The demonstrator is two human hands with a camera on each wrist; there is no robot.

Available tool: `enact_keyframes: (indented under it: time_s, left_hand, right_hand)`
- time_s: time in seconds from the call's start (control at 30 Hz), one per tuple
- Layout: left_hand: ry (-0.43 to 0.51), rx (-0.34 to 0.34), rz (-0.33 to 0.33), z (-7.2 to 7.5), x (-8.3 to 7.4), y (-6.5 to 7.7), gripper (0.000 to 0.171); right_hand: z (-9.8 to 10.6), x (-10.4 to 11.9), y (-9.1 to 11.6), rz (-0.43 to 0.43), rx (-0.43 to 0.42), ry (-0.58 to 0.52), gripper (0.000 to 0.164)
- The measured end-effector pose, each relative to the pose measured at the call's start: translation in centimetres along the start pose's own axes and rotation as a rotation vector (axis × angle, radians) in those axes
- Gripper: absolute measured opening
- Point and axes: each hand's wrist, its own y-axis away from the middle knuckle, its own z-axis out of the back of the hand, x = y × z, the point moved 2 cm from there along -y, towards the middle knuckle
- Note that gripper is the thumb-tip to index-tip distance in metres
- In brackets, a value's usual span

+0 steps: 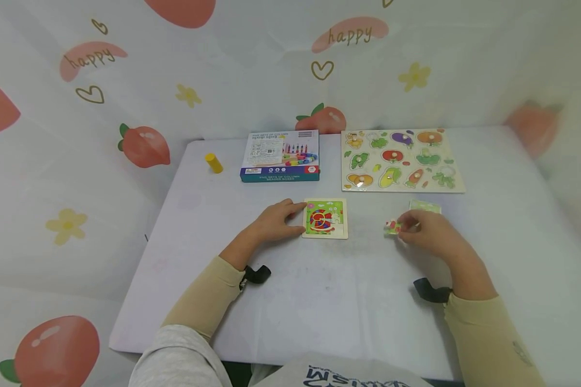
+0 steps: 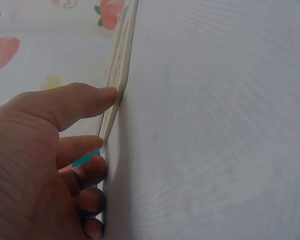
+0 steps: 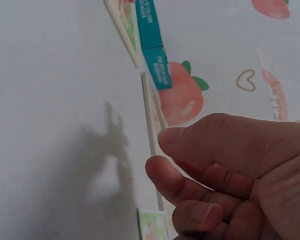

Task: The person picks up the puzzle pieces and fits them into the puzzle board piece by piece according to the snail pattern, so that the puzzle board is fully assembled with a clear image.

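A small square puzzle board (image 1: 343,228), with a colourful snail picture in a pale wooden frame, lies flat on the table. My left hand (image 1: 277,221) touches its left edge with spread thumb and index finger; in the left wrist view the thumb (image 2: 92,100) rests at the pale rim. To the right of the board, my right hand (image 1: 431,231) pinches a small red-and-green puzzle piece (image 1: 391,228) between thumb and fingers. That piece appears thin and edge-on in the right wrist view. Another green piece (image 1: 428,206) lies on the table behind my right hand, partly hidden by it.
At the back stands a flat teal-and-white beaded-box set (image 1: 279,171). Right of it lies a large vegetable puzzle board (image 1: 404,161) with several knobbed pieces. A yellow cylinder (image 1: 214,163) is at the back left. Patterned cloth (image 1: 252,64) hangs behind the white table (image 1: 339,301).
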Motion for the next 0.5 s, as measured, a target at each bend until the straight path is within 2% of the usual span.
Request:
enact_keyframes:
  time_s: [0.5]
  left_hand:
    - [0.012, -0.031, -0.011, 0.0, 0.0, 0.1, 0.07]
  right_hand:
    - [0.6, 3.8, -0.1, 0.094, -0.106, -0.012, 0.03]
